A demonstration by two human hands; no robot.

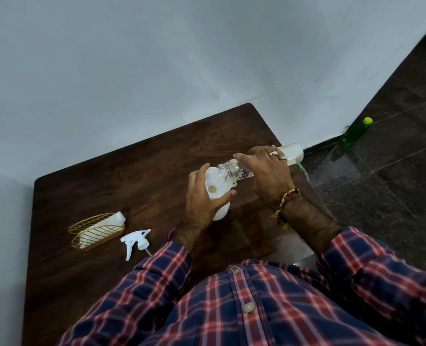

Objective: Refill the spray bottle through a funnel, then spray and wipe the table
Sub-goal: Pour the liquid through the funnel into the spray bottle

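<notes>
A white funnel (215, 182) sits in the mouth of a white spray bottle (220, 212) standing on the dark wooden table (137, 176). My left hand (202, 201) grips the bottle just under the funnel. A clear refill bottle (234, 171) lies tipped on its side, its open neck over the funnel's rim. My right hand (266, 171) holds it from above around the middle. The white trigger spray head (135, 242) lies loose on the table at the left, unscrewed from the bottle.
A gold wire holder (96, 232) with a white cloth in it stands at the left of the table. A green bottle (356, 132) with a yellow-green cap stands on the dark floor by the wall. The table's right edge runs close beside my right arm.
</notes>
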